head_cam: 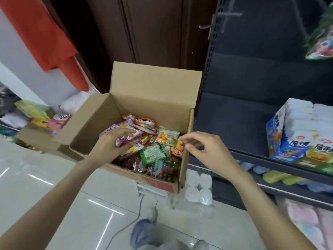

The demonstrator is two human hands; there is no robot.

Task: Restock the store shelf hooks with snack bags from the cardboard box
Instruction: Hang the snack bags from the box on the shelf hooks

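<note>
An open cardboard box (pixel 153 91) stands on the floor, holding several colourful snack bags. My left hand (pixel 111 143) reaches into the box from the left and its fingers grip a purple snack bag (pixel 124 140) on top of the pile. My right hand (pixel 207 150) hovers over the box's right wall with fingers loosely bent, its fingertips close to an orange-yellow bag (pixel 167 138) but holding nothing. A green bag (pixel 153 154) lies between the hands. On the dark shelf unit (pixel 252 83) a bare hook (pixel 228 14) sticks out, and one snack bag (pixel 322 38) hangs at the top right.
Blue display cartons of white packets (pixel 297 141) sit on the shelf at right. A pack of white rolls (pixel 198 186) lies on the floor beside the box. A dark wooden door (pixel 153 29) stands behind, and a smaller box of goods (pixel 41 127) sits at left.
</note>
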